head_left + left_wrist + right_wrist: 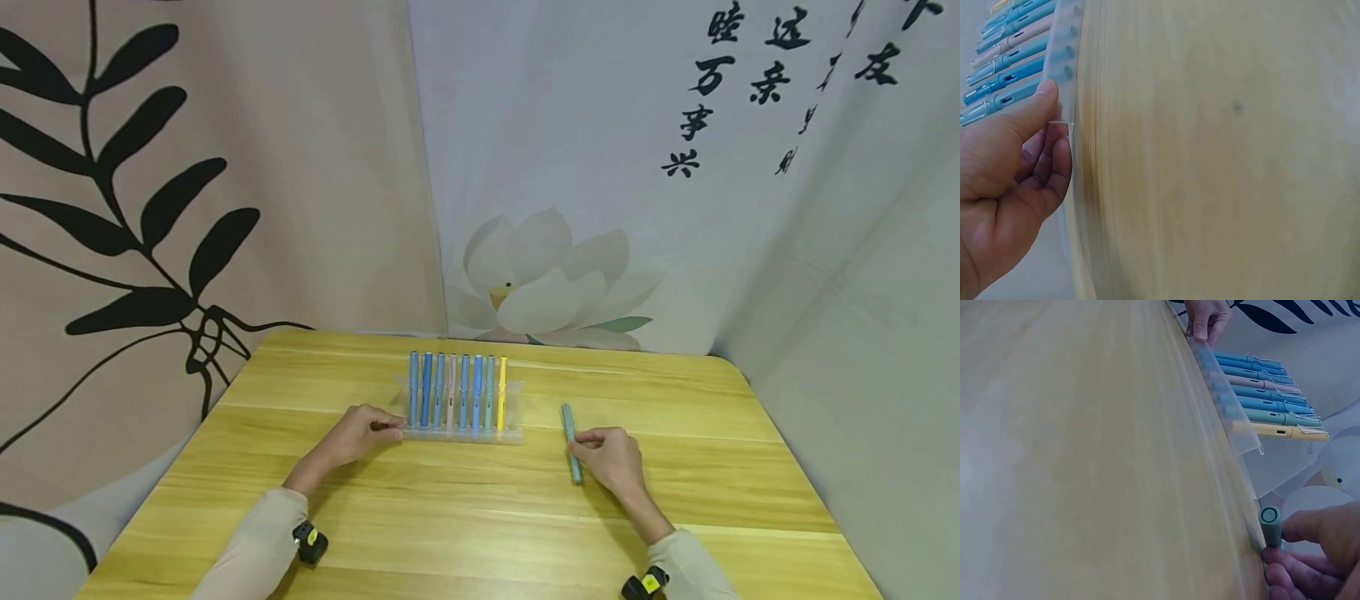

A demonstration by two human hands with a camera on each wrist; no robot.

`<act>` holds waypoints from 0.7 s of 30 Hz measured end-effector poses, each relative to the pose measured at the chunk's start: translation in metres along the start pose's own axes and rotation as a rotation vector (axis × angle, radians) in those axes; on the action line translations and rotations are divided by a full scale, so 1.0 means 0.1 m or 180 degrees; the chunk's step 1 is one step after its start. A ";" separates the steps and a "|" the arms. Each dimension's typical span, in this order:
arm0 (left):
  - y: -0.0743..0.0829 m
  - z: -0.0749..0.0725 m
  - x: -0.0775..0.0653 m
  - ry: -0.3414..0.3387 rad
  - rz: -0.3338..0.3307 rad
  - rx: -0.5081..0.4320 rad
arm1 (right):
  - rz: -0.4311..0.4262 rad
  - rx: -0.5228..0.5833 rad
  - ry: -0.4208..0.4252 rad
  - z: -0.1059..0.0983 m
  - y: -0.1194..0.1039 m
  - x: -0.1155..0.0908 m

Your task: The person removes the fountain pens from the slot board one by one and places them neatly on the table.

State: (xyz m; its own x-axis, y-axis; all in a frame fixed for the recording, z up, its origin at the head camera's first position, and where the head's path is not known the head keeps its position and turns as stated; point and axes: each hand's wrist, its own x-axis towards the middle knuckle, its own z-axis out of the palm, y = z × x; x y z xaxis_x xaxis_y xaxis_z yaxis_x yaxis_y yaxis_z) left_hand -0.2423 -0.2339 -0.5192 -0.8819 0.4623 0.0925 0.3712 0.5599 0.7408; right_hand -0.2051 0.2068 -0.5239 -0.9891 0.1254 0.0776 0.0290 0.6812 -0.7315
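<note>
A clear plastic pen rack (513, 412) stands on the table with a row of upright pens: several blue pens (426, 387), a pink pen (452, 392), a green pen (490, 392) and, at the right end, a yellow pen (502, 392). My left hand (365, 435) pinches the rack's left front corner, its thumb on the front lip in the left wrist view and its other fingers curled below. Right of the rack, my right hand (611, 458) holds a grey-green pen (567, 419) between thumb and fingers, tilted, one end towards me. That pen's round end (1270, 515) faces the right wrist camera.
The wooden table (465, 517) extends around the rack, its back edge close to a hanging cloth (570, 167) with a lotus and dark characters. A leaf-patterned cloth (322, 167) hangs at the left. Each wrist carries a small black camera (310, 543).
</note>
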 end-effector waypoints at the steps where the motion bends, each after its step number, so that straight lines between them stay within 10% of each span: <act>1: 0.00 0.00 0.00 0.0008 -0.0001 0.0009 | 0.0000 -0.0013 0.0002 0.00 0.00 0.00; 21: 0.00 0.00 0.01 -0.0005 -0.0045 0.0101 | -0.0219 0.0052 -0.0068 -0.04 -0.14 0.04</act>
State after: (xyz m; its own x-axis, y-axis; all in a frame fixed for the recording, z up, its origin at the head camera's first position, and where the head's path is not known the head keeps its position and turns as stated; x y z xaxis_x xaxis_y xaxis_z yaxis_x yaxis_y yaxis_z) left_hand -0.2433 -0.2341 -0.5191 -0.8867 0.4552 0.0811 0.3677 0.5878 0.7206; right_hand -0.2085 0.2011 -0.5109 -0.9915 0.0632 0.1137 -0.0413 0.6758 -0.7359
